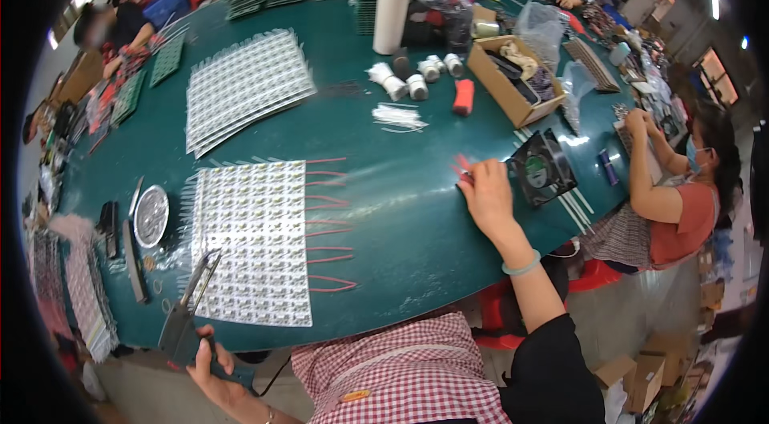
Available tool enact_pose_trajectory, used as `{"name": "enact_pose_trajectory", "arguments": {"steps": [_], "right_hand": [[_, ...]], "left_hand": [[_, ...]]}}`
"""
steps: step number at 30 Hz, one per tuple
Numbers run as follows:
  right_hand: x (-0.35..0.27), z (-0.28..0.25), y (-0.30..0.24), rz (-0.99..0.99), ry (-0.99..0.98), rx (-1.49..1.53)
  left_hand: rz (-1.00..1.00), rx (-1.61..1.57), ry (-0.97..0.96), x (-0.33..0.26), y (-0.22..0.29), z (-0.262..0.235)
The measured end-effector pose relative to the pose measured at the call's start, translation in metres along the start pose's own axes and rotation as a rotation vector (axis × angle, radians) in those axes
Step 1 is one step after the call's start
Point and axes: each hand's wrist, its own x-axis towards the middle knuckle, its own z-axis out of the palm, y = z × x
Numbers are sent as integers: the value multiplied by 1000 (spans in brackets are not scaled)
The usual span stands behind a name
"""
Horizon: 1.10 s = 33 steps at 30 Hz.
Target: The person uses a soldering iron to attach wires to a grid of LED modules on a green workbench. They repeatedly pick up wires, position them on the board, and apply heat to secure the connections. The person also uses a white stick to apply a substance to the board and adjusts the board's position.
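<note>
Low on the left, my left hand [212,372] is wrapped round the handle of a corded soldering gun [180,332]. The gun's tip lies over the lower left corner of a white circuit panel [252,244] dotted with rows of small components. From the panel's right edge stick out several short red wires [330,248]. Farther right, my right hand [485,191] is closed in a pinch on a few short red wires [462,163], above the green tabletop and just left of a black fan [545,167].
A stack of similar white panels [248,87] lies behind. A round dish [151,216] is at left. Farther back stand a white thermos [392,11], an open cardboard box [513,79] and a red block [463,97]. A co-worker [681,191] sits at right.
</note>
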Motion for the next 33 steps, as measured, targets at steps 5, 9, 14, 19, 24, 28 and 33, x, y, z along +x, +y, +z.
{"name": "enact_pose_trajectory", "arguments": {"steps": [5,9,14,19,24,28,33], "right_hand": [[16,-1,17,16,-84,-30],[20,6,14,-8,-60,15],[14,12,13,-43,-13,-93],[16,13,10,-105,28,-177],[21,-6,-4,-28,43,-27],[22,-10,-17,-52,-9,143],[33,-27,-46,-172,-321,381]], "left_hand": [[125,94,103,-5,3,40],[146,87,140,-4,16,59],[163,36,120,-10,12,83],[82,-15,79,-5,5,66],[102,-38,133,-18,10,75],[73,-43,46,-4,-5,38],[35,-30,85,-11,-10,21]]}}
